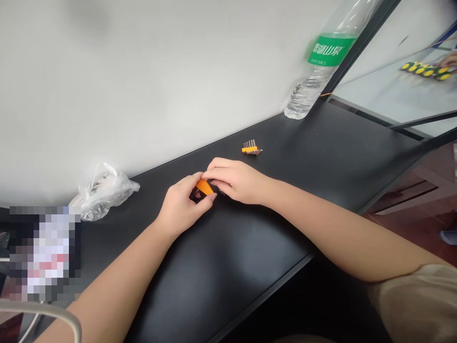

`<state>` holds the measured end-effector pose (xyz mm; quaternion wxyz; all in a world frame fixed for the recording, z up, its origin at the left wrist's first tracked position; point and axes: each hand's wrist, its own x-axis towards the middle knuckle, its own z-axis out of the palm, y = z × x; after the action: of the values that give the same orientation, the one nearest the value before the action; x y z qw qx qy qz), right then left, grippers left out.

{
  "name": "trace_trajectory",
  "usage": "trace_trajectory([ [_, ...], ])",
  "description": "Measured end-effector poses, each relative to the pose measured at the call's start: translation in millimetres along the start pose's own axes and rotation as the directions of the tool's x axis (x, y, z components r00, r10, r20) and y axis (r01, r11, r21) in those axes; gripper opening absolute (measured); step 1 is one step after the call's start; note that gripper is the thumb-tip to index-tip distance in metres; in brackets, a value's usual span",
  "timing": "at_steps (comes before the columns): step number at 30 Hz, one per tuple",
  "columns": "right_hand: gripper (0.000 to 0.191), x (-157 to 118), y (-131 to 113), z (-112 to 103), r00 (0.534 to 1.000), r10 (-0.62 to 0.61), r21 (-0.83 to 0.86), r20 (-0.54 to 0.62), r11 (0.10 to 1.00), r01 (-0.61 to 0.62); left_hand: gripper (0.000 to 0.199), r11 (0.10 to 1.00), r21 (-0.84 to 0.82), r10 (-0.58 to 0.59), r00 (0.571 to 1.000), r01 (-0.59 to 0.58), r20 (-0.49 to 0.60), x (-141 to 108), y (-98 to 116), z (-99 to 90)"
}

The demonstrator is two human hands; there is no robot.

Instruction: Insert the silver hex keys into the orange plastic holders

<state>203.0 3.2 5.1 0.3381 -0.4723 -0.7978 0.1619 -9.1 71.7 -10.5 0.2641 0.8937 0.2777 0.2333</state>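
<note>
Orange plastic block sits gripped in the closed left hand, its fingers curled around it, while the right hand comes in from the other side, fingertips pressed on its upper edge, seemingly to steady it between them. Thin metal pins poke out toward the right palm. Just beyond, a matching stack of pin strips lies within easy reach on the black table.
</note>
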Motion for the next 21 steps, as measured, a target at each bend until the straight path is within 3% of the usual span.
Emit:
trace_trajectory([
  [10, 0.009, 0.6, 10.3, -7.7, 0.992, 0.125, -0.040, -0.031, 0.991, -0.126, 0.042, 0.999, -0.035, 0.021, 1.000, -0.021, 0.000, -1.9, -1.3, 1.4],
  [13, 0.010, -4.0, 23.9, -24.6, 0.980, 0.197, -0.117, 0.001, 0.974, -0.196, 0.047, 0.999, -0.048, 0.007, 1.000, -0.008, -0.018, -3.3, -2.6, 3.2],
  [16, 0.015, -9.3, 42.2, -39.2, 0.954, 0.273, -0.217, 0.122, 0.946, -0.242, 0.052, 0.998, -0.056, -0.003, 1.000, 0.001, -0.029, -4.4, -4.0, 4.5],
  [21, 0.019, -10.7, 53.2, -42.9, 0.916, 0.331, -0.254, 0.228, 0.928, -0.272, 0.063, 0.995, -0.083, 0.043, 0.998, -0.048, -0.050, -5.0, -7.3, 4.5],
])
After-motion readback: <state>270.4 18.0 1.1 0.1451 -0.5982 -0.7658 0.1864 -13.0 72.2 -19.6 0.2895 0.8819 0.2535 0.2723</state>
